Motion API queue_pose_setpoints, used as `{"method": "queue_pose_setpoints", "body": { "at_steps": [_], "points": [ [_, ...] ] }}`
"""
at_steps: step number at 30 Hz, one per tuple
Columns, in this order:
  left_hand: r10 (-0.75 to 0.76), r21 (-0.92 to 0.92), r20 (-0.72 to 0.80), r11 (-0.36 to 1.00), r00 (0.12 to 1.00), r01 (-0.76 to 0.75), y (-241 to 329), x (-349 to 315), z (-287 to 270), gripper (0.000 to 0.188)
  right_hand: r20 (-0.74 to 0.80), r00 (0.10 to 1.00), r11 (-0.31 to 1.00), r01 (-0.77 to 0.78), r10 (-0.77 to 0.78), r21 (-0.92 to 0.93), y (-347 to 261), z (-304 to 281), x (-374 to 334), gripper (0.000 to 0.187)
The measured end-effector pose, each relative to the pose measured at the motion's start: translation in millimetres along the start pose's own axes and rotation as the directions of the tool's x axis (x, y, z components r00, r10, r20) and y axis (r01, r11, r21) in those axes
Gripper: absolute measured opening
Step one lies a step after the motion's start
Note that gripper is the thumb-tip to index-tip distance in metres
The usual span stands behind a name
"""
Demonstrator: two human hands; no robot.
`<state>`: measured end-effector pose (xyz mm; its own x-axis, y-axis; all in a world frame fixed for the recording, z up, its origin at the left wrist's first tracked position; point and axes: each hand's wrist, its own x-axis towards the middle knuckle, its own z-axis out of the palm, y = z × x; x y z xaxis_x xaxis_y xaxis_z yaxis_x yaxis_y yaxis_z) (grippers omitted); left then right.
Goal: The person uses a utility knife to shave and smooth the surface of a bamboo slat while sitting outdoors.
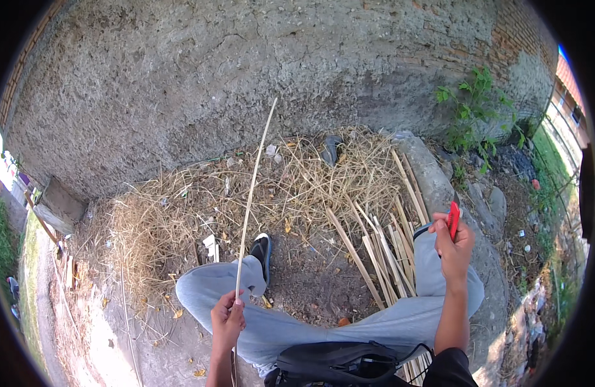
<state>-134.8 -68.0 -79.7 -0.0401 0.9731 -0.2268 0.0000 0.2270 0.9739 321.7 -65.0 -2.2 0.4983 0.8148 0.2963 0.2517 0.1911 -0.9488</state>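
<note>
My left hand point(227, 320) is closed near the lower end of a long, thin, pale bamboo strip point(252, 193). The strip rises almost upright and leans slightly right, its tip in front of the wall. Raised over my right knee, my right hand point(453, 248) grips a red-handled knife point(453, 220), its dark blade pointing up. Knife and strip are well apart. Between my legs and beside my right knee lies a bundle of split bamboo strips point(389, 261), partly hidden by my leg.
A rough plastered wall point(246, 71) stands ahead, with shavings and straw point(149, 232) heaped along its foot. At right are a stone slab point(433, 174) and a green plant point(475, 106). A black bag point(336, 361) rests on my lap.
</note>
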Motion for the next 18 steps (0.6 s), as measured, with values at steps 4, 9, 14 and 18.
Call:
{"method": "queue_pose_setpoints", "body": {
  "at_steps": [4, 9, 14, 18],
  "points": [
    [0.005, -0.037, -0.025, 0.999, 1.0, -0.005, -1.9, 2.3, 1.6, 0.027, -0.115, 0.99, 0.979, 0.104, -0.084, 0.177, -11.9, -26.2, -9.1, 0.02],
    [0.005, -0.047, -0.033, 0.999, 0.999, -0.007, 0.0, -5.7, 0.0, 0.027, -0.116, 0.988, 0.964, 0.123, -0.098, 0.234, -13.1, -21.9, -2.7, 0.021],
    [0.026, -0.093, -0.073, 0.995, 0.997, -0.033, -1.3, -19.2, -10.3, 0.027, -0.079, 0.984, 0.968, 0.171, -0.159, 0.181, -32.7, -1.8, 1.3, 0.021],
    [0.015, -0.097, -0.128, 0.995, 0.992, -0.028, -2.4, -19.5, -16.6, 0.027, -0.077, 0.98, 0.978, 0.189, -0.183, 0.089, -33.9, 0.6, -0.4, 0.022]
  ]
}}
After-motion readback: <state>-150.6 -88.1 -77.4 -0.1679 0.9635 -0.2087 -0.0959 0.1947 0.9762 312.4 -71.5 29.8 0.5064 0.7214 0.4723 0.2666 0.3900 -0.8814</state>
